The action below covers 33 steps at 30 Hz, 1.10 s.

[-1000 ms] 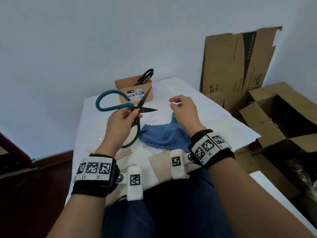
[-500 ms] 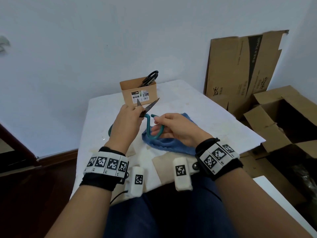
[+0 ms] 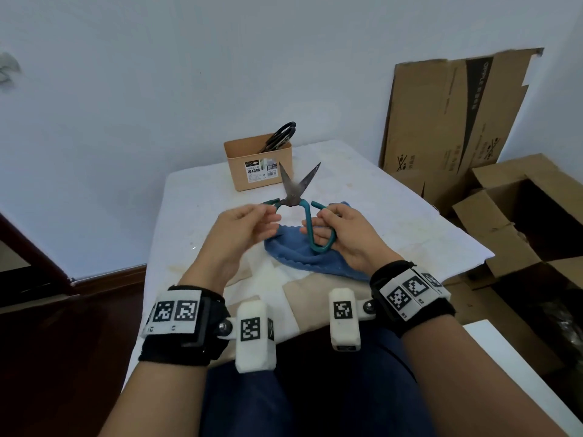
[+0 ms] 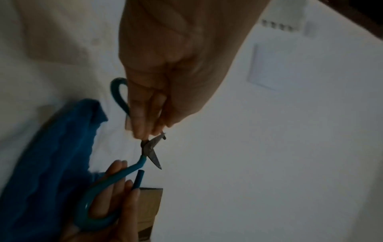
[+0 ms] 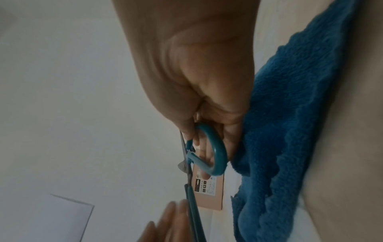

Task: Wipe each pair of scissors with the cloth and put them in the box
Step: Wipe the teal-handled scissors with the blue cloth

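Teal-handled scissors [image 3: 295,192] are held above the table, steel blades spread in a V and pointing away toward the box [image 3: 257,164]. My left hand [image 3: 268,216] pinches the left handle near the pivot, shown closer in the left wrist view [image 4: 145,129]. My right hand [image 3: 318,230] grips the right handle loop [image 5: 215,152], fingers through it. The blue cloth [image 3: 303,258] lies crumpled on the table beneath both hands; neither hand touches it. Black-handled scissors [image 3: 280,137] stand in the tan box.
The table wears a white cover [image 3: 189,216] with beige patches near its front edge. A flattened cardboard sheet [image 3: 457,115] leans on the wall at right. Open cardboard boxes [image 3: 520,222] sit on the floor beside the table's right edge.
My right hand left the cloth and took the right handle loop. My left hand shifted from the pivot to the left handle. The scissors turned so the blades point away and are spread.
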Each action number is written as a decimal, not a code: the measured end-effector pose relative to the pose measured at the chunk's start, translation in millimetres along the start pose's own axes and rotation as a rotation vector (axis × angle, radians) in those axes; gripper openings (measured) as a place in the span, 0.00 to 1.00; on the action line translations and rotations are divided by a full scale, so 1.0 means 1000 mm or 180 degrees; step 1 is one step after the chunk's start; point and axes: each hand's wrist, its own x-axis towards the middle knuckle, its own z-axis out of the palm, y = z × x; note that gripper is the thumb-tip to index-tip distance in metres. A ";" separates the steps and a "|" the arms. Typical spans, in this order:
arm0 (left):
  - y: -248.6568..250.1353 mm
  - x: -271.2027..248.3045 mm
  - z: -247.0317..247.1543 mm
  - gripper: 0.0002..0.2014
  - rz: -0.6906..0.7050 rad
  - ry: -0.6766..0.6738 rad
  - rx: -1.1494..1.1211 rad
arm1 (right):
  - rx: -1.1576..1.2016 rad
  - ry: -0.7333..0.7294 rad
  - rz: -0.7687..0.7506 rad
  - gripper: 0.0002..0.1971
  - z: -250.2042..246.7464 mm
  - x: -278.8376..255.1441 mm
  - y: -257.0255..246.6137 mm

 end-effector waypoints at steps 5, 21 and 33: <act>-0.019 0.002 0.018 0.15 -0.0999 -0.0136 -0.1595 | -0.0051 -0.0128 -0.0119 0.04 0.004 -0.003 0.002; -0.005 0.005 -0.018 0.07 0.0487 0.0851 0.1270 | -0.0461 -0.0007 -0.0385 0.13 -0.001 -0.004 -0.001; -0.011 0.003 -0.008 0.06 -0.0416 -0.0578 -0.0299 | -0.0914 -0.0184 -0.0407 0.18 0.003 -0.005 -0.006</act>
